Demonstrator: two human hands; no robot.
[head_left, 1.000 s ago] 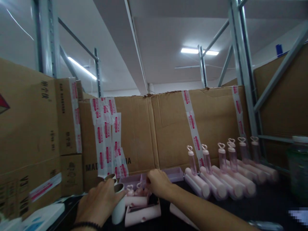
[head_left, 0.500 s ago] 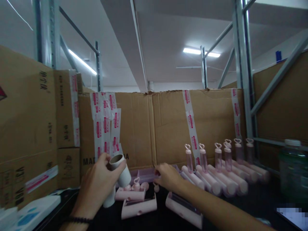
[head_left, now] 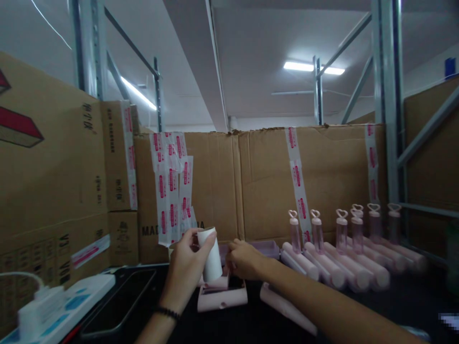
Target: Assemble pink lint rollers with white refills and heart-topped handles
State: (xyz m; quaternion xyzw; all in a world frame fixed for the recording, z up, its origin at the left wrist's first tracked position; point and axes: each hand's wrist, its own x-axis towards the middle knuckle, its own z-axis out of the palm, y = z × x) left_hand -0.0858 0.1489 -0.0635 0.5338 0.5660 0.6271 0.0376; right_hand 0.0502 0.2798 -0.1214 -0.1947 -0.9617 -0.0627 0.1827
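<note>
My left hand [head_left: 188,263] is wrapped round a white hollow roll [head_left: 210,255], held nearly upright above the table. Just right of it, my right hand [head_left: 244,259] has its fingers curled and pinched; whatever they hold is hidden. Below the hands lies a pink half-round case [head_left: 222,299], open side up, with another pink piece partly covered behind it. A further pink case [head_left: 287,308] lies under my right forearm. Behind my right hand runs a shallow purple tray [head_left: 267,247].
On the right stand several clear pink tubes with heart-shaped loops [head_left: 293,229], beside several pink cylinders [head_left: 330,270] lying down. At left are a phone [head_left: 120,301] and a white power strip [head_left: 77,301]. A taped cardboard wall [head_left: 211,181] closes the back.
The view has shifted left. My left hand has turned the white roll more upright and brought it nearer my right hand. The small pink looped cap by my right fingers is now hidden.
</note>
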